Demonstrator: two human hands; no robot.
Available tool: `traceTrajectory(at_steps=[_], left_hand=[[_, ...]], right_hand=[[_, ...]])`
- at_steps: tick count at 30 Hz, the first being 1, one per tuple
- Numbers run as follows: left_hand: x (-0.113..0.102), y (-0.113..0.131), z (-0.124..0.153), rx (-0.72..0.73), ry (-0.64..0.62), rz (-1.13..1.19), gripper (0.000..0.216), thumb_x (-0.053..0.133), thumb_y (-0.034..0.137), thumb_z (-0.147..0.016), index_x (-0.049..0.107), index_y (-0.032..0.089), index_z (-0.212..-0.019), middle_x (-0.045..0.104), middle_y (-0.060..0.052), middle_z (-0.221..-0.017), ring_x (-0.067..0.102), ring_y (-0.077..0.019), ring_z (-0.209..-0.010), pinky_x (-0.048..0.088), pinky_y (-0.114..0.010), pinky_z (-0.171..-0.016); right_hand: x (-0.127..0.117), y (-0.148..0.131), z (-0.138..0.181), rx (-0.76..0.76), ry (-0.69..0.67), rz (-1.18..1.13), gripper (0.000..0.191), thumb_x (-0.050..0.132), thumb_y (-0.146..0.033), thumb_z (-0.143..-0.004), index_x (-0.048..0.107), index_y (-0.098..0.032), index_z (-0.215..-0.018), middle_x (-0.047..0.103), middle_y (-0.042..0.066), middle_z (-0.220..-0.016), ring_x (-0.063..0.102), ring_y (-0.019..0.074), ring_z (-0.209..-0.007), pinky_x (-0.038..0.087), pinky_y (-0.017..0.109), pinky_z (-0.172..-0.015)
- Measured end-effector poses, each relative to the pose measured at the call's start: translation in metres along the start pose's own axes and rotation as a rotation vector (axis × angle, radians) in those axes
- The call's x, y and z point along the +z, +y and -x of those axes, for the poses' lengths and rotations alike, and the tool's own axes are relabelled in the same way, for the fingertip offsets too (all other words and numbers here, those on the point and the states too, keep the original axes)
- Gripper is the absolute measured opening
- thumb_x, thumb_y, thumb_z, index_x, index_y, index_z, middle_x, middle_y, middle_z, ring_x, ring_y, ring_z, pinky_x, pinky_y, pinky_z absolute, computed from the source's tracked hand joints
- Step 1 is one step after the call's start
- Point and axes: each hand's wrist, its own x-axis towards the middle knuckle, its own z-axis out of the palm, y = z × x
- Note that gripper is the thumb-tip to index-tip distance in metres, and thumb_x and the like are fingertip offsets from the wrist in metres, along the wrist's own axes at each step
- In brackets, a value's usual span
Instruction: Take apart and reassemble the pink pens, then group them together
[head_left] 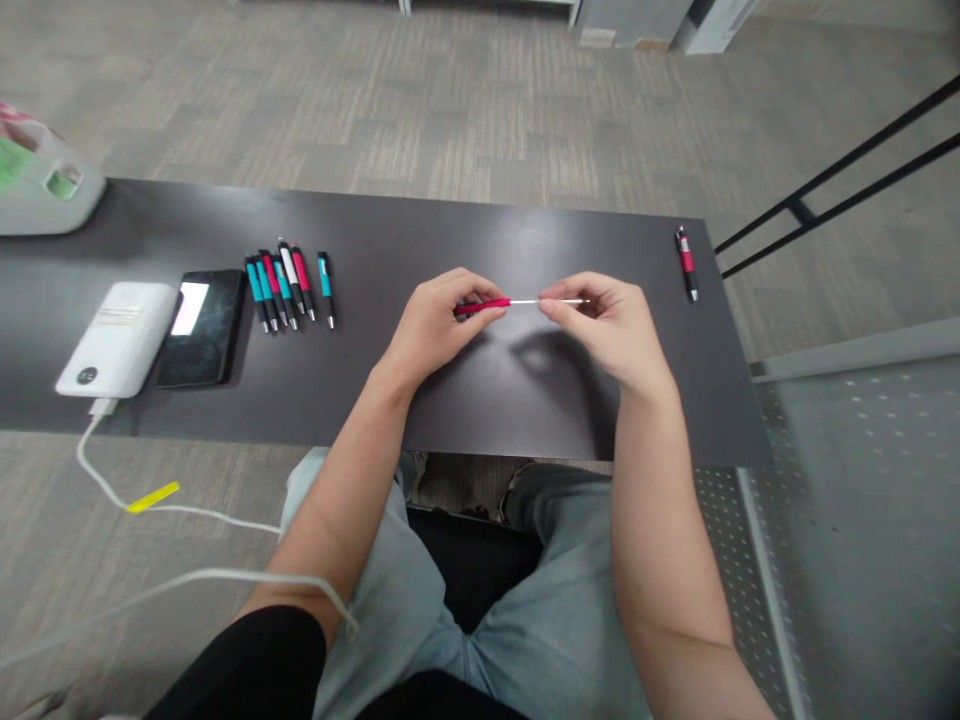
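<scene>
Above the dark table (480, 400), my left hand (435, 325) pinches a red pen barrel (491, 304) with a dark end, lying level between thumb and fingers. A thin white pen refill (523, 302) sticks out of the barrel's right end. My right hand (619, 320) grips this refill between thumb and fingertips, and its far end shows just beyond them. Whether the refill's left end is still inside the barrel or only touching it, I cannot tell. The dark part of the barrel is partly covered by my left fingers.
Several teal, red and white pens (289, 280) lie side by side left of my hands, with one teal pen (325, 288) apart. A red-and-black pen (686, 264) lies far right. Further left are a black phone (214, 330), a white power bank (120, 335) with cable and a plastic jug (52, 200).
</scene>
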Motion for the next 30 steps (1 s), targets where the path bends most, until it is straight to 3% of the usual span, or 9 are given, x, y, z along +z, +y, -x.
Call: traceTrajectory(at_steps=[5,11,16,22,26,30], left_hand=[[0.005,0.002,0.001,0.002,0.036,0.015,0.019,0.089,0.046,-0.103,0.085,0.028,-0.103,0.087,-0.004,-0.103,0.079,-0.0254,-0.094,0.065,-0.041,-0.088],[0.004,-0.001,0.001,0.008,0.128,0.071,0.025,0.086,0.053,-0.107,0.085,0.027,-0.109,0.087,-0.005,-0.105,0.08,-0.0241,-0.092,0.065,-0.041,-0.087],[0.001,-0.004,0.001,0.034,0.155,0.09,0.041,0.08,0.064,-0.111,0.085,0.023,-0.113,0.088,-0.006,-0.106,0.081,-0.0225,-0.092,0.064,-0.04,-0.084],[-0.001,-0.004,0.001,0.035,0.164,0.104,0.044,0.079,0.069,-0.111,0.085,0.026,-0.111,0.089,-0.006,-0.107,0.081,-0.0241,-0.095,0.065,-0.042,-0.083],[-0.002,-0.004,0.001,-0.052,0.096,0.088,0.048,0.081,0.074,-0.108,0.083,0.026,-0.112,0.089,-0.006,-0.109,0.08,-0.0245,-0.098,0.065,-0.043,-0.085],[-0.004,-0.005,0.001,-0.029,0.07,0.144,0.051,0.081,0.075,-0.108,0.083,0.025,-0.116,0.09,-0.006,-0.114,0.079,-0.0234,-0.097,0.064,-0.042,-0.086]], right_hand=[[0.027,0.001,-0.009,-0.044,0.093,-0.143,0.046,0.102,-0.07,-0.087,0.086,-0.028,-0.096,0.083,0.003,-0.096,0.075,0.0212,-0.083,0.067,0.037,-0.076],[0.048,-0.002,-0.01,-0.144,0.133,-0.036,0.049,0.092,-0.075,-0.098,0.083,-0.027,-0.094,0.084,0.005,-0.108,0.066,0.0175,-0.078,0.061,0.036,-0.075],[0.054,-0.009,-0.011,-0.285,0.151,0.056,0.042,0.087,-0.066,-0.107,0.085,-0.025,-0.1,0.082,0.006,-0.111,0.062,0.0166,-0.077,0.059,0.038,-0.079],[0.051,-0.011,-0.016,-0.269,0.071,0.115,0.047,0.085,-0.069,-0.108,0.083,-0.023,-0.096,0.08,0.006,-0.107,0.062,0.0169,-0.08,0.057,0.036,-0.078],[0.053,-0.007,-0.017,-0.254,0.083,0.079,0.047,0.086,-0.071,-0.106,0.085,-0.025,-0.098,0.08,0.006,-0.107,0.065,0.0183,-0.083,0.058,0.037,-0.079],[0.059,-0.004,-0.017,-0.223,0.065,0.061,0.045,0.088,-0.075,-0.102,0.088,-0.029,-0.104,0.081,0.007,-0.111,0.068,0.0222,-0.088,0.061,0.04,-0.08]])
